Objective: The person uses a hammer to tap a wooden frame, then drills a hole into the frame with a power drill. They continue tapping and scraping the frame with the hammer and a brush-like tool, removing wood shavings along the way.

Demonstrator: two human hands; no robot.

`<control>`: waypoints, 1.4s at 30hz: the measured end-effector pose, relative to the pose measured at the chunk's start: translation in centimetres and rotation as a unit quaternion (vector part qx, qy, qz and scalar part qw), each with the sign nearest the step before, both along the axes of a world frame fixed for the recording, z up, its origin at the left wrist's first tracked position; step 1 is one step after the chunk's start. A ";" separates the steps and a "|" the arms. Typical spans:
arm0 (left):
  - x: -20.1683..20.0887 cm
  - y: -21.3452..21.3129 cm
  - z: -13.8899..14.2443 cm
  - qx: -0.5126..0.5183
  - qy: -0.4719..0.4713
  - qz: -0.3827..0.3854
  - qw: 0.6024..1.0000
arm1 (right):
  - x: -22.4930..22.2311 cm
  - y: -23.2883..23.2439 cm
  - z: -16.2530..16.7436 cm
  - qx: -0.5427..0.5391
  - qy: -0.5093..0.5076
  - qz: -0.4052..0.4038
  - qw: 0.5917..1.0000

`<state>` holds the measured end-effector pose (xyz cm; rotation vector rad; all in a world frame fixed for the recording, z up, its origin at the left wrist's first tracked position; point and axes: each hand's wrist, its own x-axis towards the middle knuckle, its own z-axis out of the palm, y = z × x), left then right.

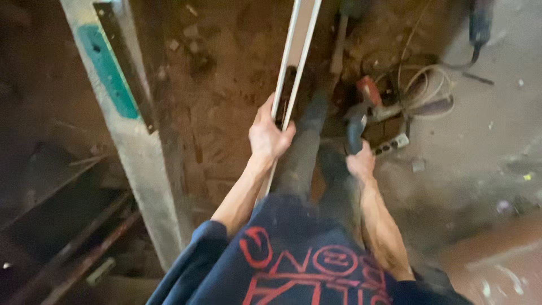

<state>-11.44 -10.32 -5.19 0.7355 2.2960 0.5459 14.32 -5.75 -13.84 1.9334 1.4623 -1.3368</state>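
Gripping long pale metal profile [298, 51]

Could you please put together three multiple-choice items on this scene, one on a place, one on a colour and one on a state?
1. Where is the coiled cable lying?
A. On the floor beyond the right hand
B. Draped over the left forearm
C. Hung on the grey post

2. What colour is the painted patch on the grey post?
A. Yellow
B. Teal green
C. Orange

3. How does the left hand stand to the long pale metal strip?
A. Apart from it, open in the air
B. Closed around it
C. Resting flat on the floor

Answers:
1. A, since the coil rests on the ground past the right hand, near a white power strip.
2. B, since a teal green band runs along the post's upper part.
3. B, since the fingers wrap over the strip's edge.
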 end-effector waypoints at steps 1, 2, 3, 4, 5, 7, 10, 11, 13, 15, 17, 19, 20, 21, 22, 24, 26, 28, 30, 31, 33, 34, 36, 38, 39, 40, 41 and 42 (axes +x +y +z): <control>0.1 -0.3 -0.1 -0.001 0.000 0.002 1.000 | 0.0 0.3 1.1 0.012 0.003 0.002 1.000; 0.0 -0.6 -0.2 0.003 0.003 0.003 1.000 | 0.2 0.6 2.2 -0.013 0.012 -0.029 0.999; 0.1 -0.9 -0.3 0.006 0.004 0.002 1.000 | 0.7 0.6 3.5 -0.038 0.018 -0.063 0.997; 0.1 -1.2 -0.4 0.011 -0.001 0.001 1.000 | 1.2 0.5 5.1 -0.063 0.024 -0.100 0.993; 0.1 -1.5 -0.6 0.017 -0.005 0.002 1.000 | 2.0 0.1 7.3 -0.030 0.028 -0.097 0.994; 0.3 -1.8 -1.0 0.028 -0.007 0.011 1.000 | 4.1 -0.8 13.0 0.006 0.077 -0.120 0.990; 0.9 -1.9 -1.9 0.040 0.004 0.013 0.999 | 5.9 -2.6 22.9 0.071 0.311 -0.156 0.935; 1.1 -1.7 -2.1 0.040 0.010 0.009 0.999 | 5.6 -2.3 25.2 0.057 0.353 -0.141 0.923; 1.4 -1.3 -2.3 0.027 0.013 0.001 1.000 | 5.6 -1.2 29.5 0.030 0.429 -0.111 0.896; 1.7 -0.8 -2.0 0.011 0.011 -0.008 1.000 | 4.8 -0.1 30.4 0.073 0.402 -0.144 0.901; 2.0 -0.5 -1.3 0.030 -0.011 -0.004 0.999 | 4.5 0.5 29.9 0.120 0.357 -0.137 0.916; 2.8 -0.4 0.7 0.075 0.004 -0.016 0.997 | 5.0 0.0 28.9 0.152 0.279 -0.103 0.942; 3.3 -0.6 2.1 0.117 0.034 -0.030 0.992 | 5.6 -1.1 28.9 0.150 0.307 -0.102 0.934; 3.9 -0.6 3.6 0.167 0.068 -0.042 0.983 | 6.1 -1.6 28.5 0.153 0.339 -0.097 0.923; 4.5 -0.6 5.3 0.228 0.055 -0.048 0.971 | 6.6 -2.4 28.3 0.157 0.374 -0.090 0.910; 6.2 -1.3 9.5 0.331 0.013 -0.063 0.941 | 7.0 -4.2 28.5 0.185 0.342 -0.031 0.921; 7.3 -1.2 13.2 0.455 -0.036 -0.167 0.874 | 7.2 -5.4 29.1 0.221 0.327 0.022 0.918; 7.8 -0.6 15.9 0.490 -0.104 -0.272 0.822 | 6.6 -6.4 29.5 0.265 0.334 0.054 0.903; 7.7 -0.1 17.4 0.453 -0.107 -0.328 0.822 | 6.1 -6.7 29.6 0.275 0.331 0.075 0.899; 7.6 0.1 17.7 0.439 -0.106 -0.357 0.818 | 5.6 -6.8 29.6 0.286 0.330 0.087 0.895; 7.3 0.4 17.4 0.447 -0.147 -0.360 0.806 | 4.9 -6.8 29.4 0.318 0.335 0.109 0.880; 7.2 0.4 17.0 0.447 -0.173 -0.360 0.800 | 4.6 -6.8 29.2 0.330 0.334 0.117 0.875; 7.0 0.3 16.0 0.457 -0.182 -0.350 0.797 | 4.1 -7.0 29.0 0.331 0.325 0.118 0.878; 6.8 0.2 15.0 0.469 -0.177 -0.341 0.795 | 3.5 -6.9 28.6 0.342 0.323 0.120 0.874; 6.6 0.0 14.6 0.471 -0.172 -0.334 0.798 | 3.3 -6.9 28.5 0.345 0.325 0.121 0.872; 6.6 -0.1 14.4 0.470 -0.167 -0.325 0.804 | 3.0 -6.9 28.3 0.345 0.328 0.121 0.871; 6.5 -0.3 14.2 0.468 -0.171 -0.312 0.809 | 2.8 -6.9 28.1 0.334 0.320 0.118 0.879; 6.5 -0.4 14.1 0.466 -0.172 -0.299 0.815 | 2.6 -6.8 27.9 0.325 0.314 0.114 0.885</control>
